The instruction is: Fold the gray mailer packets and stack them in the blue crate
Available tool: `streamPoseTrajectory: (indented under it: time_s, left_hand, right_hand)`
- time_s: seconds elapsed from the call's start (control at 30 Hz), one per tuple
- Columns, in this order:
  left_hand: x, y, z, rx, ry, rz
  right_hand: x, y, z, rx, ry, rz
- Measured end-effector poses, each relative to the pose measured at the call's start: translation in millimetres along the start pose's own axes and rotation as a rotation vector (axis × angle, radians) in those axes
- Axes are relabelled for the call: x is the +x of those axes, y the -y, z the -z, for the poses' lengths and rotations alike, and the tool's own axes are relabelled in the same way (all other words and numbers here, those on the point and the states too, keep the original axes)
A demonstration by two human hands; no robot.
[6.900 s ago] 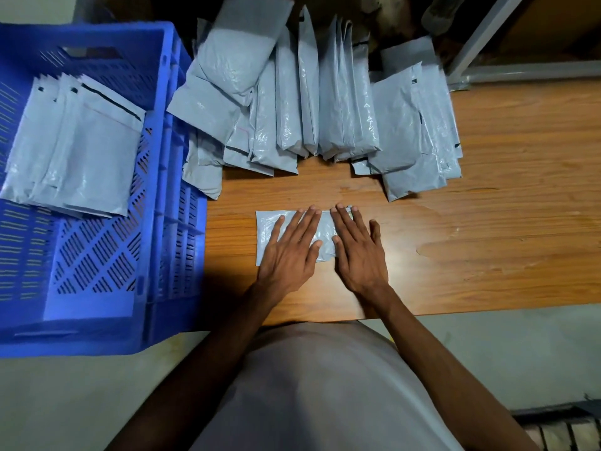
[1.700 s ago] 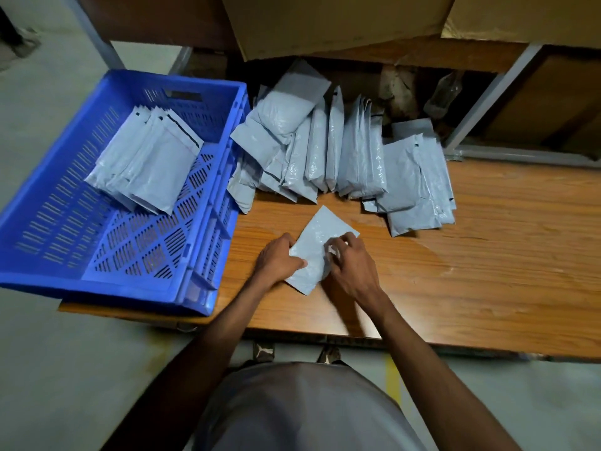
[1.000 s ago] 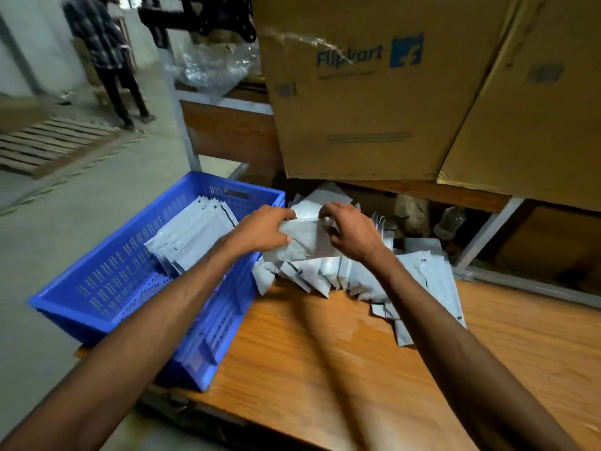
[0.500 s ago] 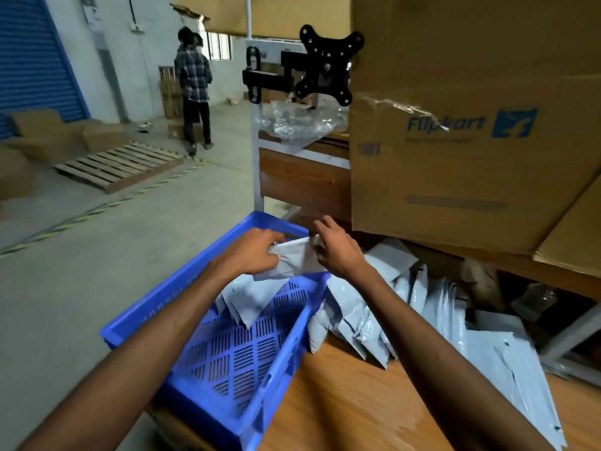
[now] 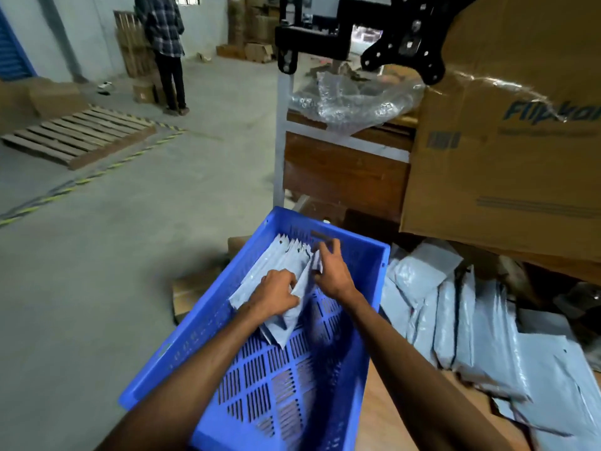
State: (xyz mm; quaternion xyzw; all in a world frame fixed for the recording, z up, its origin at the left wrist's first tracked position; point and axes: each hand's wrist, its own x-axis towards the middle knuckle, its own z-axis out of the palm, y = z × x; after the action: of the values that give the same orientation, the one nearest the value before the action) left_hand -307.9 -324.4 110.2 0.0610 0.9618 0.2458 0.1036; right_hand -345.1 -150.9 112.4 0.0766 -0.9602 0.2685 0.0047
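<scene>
Both of my hands are inside the blue crate [image 5: 379, 265], over its far half. A folded gray packet [image 5: 300, 292] stands on edge between them, against the row of folded packets [image 5: 279, 255] leaning in the crate. My left hand [image 5: 276, 292] grips the packet's near left side. At its upper right edge my right hand [image 5: 330, 270] pinches it with thumb and fingers, the other fingers spread. The pile of unfolded gray mailers [image 5: 471, 323] lies on the wooden table [image 5: 390, 418] right of the crate.
A large Flipkart cardboard box [image 5: 507, 141] overhangs the mailer pile at the upper right. A black bracket [image 5: 403, 43] and bubble wrap [image 5: 351, 99] sit beyond the crate. A person [image 5: 166, 50] stands far off on the concrete floor near a wooden pallet [image 5: 74, 138].
Both hands lifted the folded packet from the table, carried it left over the crate and lowered it against the stacked row. The view swung up and left.
</scene>
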Motion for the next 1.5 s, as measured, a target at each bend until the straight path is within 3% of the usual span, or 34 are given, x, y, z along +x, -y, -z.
streamPoseTrajectory:
  time_s: [0.1,0.23,0.47,0.6,0.8,1.07,1.5]
  left_hand:
    - [6.8,-2.5,-13.6,0.012,0.02,0.016]
    - [11.9,-11.6,-24.2,0.135,0.02,-0.004]
    - [14.1,-13.8,-23.5,0.223,-0.06,-0.089]
    - [17.7,-10.2,-17.0,0.269,-0.12,-0.042]
    - [17.8,-6.3,-22.2,0.328,-0.171,0.001]
    - [17.5,-2.7,-26.5,0.415,-0.19,0.01]
    - [16.4,2.7,-26.6,0.402,-0.142,-0.034]
  right_hand:
    - [5.6,-8.3,-13.2,0.113,0.002,-0.204]
    - [25.3,-26.9,-32.2,0.269,0.119,-0.427]
    - [41.0,-34.8,-56.7,0.439,0.171,-0.584]
    - [54.2,-55.2,-77.9,0.508,0.178,-0.626]
    - [42.4,-28.6,-60.8,0.682,0.245,-0.616]
    - [39.0,-23.4,-60.3,0.464,0.233,-0.601]
    - [35.3,-19.6,-60.5,0.644,0.283,-0.63]
